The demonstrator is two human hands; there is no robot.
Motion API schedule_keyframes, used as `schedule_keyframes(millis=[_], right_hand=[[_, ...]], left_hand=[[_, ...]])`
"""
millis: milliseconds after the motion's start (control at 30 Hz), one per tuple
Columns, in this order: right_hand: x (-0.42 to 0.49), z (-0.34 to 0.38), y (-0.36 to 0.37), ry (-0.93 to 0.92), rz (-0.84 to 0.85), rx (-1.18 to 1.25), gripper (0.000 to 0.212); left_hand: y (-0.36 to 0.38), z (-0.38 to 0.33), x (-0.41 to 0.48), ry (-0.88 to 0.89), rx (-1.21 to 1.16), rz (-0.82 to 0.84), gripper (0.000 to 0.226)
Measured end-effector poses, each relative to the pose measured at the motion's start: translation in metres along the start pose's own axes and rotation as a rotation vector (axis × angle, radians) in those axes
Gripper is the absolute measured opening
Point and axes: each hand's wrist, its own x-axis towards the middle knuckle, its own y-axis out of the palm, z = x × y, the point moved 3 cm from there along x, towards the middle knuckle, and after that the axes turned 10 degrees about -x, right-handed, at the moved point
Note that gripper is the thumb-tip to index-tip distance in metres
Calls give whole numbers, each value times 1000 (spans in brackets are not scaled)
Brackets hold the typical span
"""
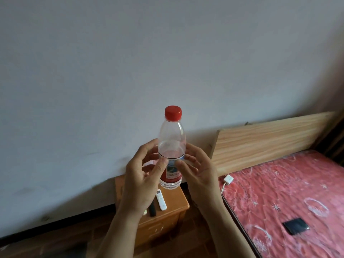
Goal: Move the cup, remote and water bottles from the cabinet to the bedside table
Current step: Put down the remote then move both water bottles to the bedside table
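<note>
Above the bedside table (178, 200) I have the water bottle (172, 146) upright in mid-air, red cap (173, 113) up, pinched at the label band between both hands — left hand (142, 175) and right hand (198, 170), fingers curled narrow around the sides, thumbs on the near face. My read: the two-handed hold keeps it vertical so the base lands flat. Bottle looks nearly empty, so light and easy to tip on release. White remote (161, 200) already lies on the tabletop beside a dark slim object (152, 210) — can't identify it. Free spot looks to be the far side of the top, clear of the remote. Cup not in view; cabinet neither.
</note>
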Motion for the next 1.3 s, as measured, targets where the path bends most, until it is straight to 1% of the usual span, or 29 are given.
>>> schedule_keyframes(millis=[200, 367, 500, 633, 867, 1067, 1300], right_hand=[[58, -10, 45, 31, 7, 8, 42], [108, -25, 88, 26, 97, -47, 44], [148, -51, 119, 49, 164, -37, 40], [187, -90, 145, 81, 238, -3, 38], [245, -164, 188, 165, 352, 86, 46], [267, -221, 229, 239, 433, 51, 45], [270, -301, 278, 379, 458, 86, 45]], left_hand=[[-33, 25, 63, -1, 35, 1, 47], [-68, 51, 104, -42, 62, -44, 45], [-85, 78, 137, -83, 121, -91, 44], [-93, 114, 166, -136, 150, -141, 44], [-100, 194, 207, -252, 154, -243, 45], [-119, 263, 220, -333, 145, -300, 45], [-145, 360, 225, -383, 207, -300, 48]])
